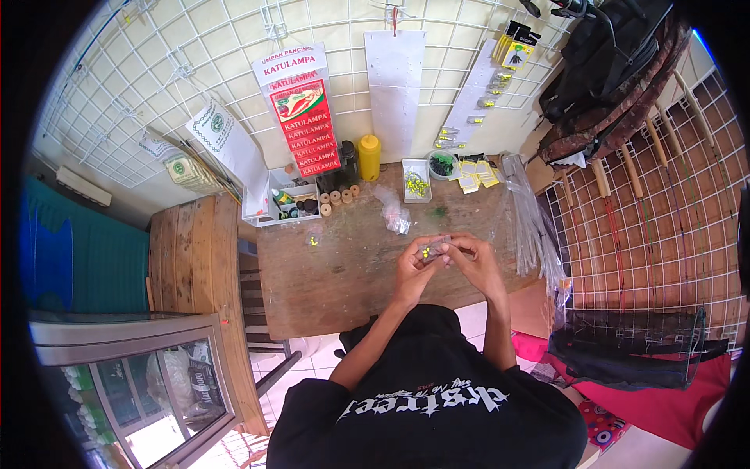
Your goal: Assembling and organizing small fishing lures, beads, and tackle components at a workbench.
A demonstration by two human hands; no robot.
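Over the near edge of the wooden table [351, 277], both hands are closed on one small clear plastic bag [436, 245]. Bright yellow bits show in the bag beside my left fingertips. My left hand [414, 273] grips its left side, and my right hand [478, 264] pinches its right side, with the fingertips of both hands close together. Beyond my hands lies a crumpled heap of clear plastic bags [396, 216]. Farther back stands a white tray [407, 193] of small yellow-green pieces. Another small yellow piece [314, 241] lies to the left on the table.
Along the back are a yellow squeeze bottle [369, 156], a round tub [443, 165], yellow cards [478, 175], wooden spools [336, 198] and a white organizer box [293, 215]. Long clear plastic sleeves [533, 211] hang over the right side. Packets hang from a white wire grid [207, 43].
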